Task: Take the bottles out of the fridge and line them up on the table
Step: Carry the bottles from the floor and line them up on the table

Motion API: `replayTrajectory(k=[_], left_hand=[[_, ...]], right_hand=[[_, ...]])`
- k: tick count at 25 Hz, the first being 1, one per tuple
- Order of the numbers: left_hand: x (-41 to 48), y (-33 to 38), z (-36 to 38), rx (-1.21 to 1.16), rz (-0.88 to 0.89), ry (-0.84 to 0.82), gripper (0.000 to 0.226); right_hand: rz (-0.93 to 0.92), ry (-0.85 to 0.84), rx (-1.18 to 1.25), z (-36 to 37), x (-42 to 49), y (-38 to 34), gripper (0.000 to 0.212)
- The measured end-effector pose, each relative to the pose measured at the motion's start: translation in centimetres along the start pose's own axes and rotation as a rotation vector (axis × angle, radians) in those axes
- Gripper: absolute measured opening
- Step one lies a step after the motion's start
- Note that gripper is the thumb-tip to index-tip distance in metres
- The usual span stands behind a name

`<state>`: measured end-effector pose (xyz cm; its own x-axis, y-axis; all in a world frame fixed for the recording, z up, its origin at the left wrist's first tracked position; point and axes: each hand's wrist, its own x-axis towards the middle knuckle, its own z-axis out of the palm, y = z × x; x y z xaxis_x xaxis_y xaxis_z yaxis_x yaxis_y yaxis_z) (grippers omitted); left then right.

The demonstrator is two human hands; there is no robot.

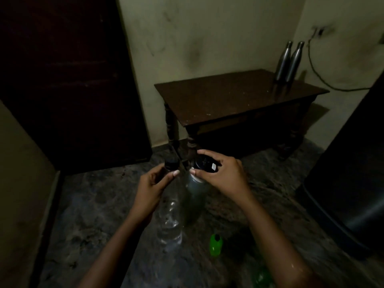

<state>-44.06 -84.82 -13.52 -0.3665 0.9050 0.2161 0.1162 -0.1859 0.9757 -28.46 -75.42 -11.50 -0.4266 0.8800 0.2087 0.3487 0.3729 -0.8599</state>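
Slip risk toward table (218,100) at 1 o'clock: left hand (151,183) pinches clear bottle (170,215) neck, right hand (224,173) clamps flask (195,194) lid only.

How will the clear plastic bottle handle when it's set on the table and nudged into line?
The clear bottle looks tall and narrow, so it is probably tippy if nudged. Its thin-looking plastic may dent under a squeeze. The left hand grips only its neck, so it may swing.
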Motion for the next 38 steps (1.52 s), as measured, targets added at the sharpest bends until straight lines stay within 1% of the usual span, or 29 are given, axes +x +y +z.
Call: replayTrajectory(k=[5,8,11,16,21,24,29,33,36,38], left_hand=[[10.8,1.1,-5.1,0.038,0.086,-0.123,0.025],[16.5,1.6,-6.5,0.025,0.126,-0.192,0.024],[22.1,1.5,-6.5,0.044,0.171,-0.256,0.019],[31.9,0.2,-4.2,0.029,0.176,-0.313,0.021],[43.8,-0.9,1.2,0.007,0.203,-0.360,0.021],[51.2,-1.2,5.8,-0.002,0.236,-0.386,0.028],[61.5,-2.6,13.6,-0.075,0.264,-0.359,0.033],[69.7,-4.2,20.6,-0.122,0.225,-0.308,0.025],[75.8,-5.6,25.7,-0.136,0.216,-0.290,0.020],[80.1,-6.8,29.4,-0.140,0.236,-0.285,0.023]], right_hand=[[-0.023,0.053,-0.042,2.6,9.9,-2.2,0.059],[-0.033,0.065,-0.047,3.0,14.8,-3.1,0.057],[-0.059,0.110,-0.088,2.3,19.4,-3.6,0.057],[-0.059,0.182,-0.159,-0.3,27.4,-1.7,0.052],[-0.061,0.225,-0.202,-5.4,36.9,1.6,0.049],[-0.058,0.270,-0.248,-9.5,43.2,3.8,0.050],[-0.076,0.299,-0.343,-15.9,52.9,7.4,0.054],[-0.049,0.322,-0.429,-21.1,60.6,11.7,0.055],[-0.028,0.303,-0.440,-25.2,66.4,15.2,0.056],[0.006,0.306,-0.421,-28.3,71.1,17.9,0.057]])
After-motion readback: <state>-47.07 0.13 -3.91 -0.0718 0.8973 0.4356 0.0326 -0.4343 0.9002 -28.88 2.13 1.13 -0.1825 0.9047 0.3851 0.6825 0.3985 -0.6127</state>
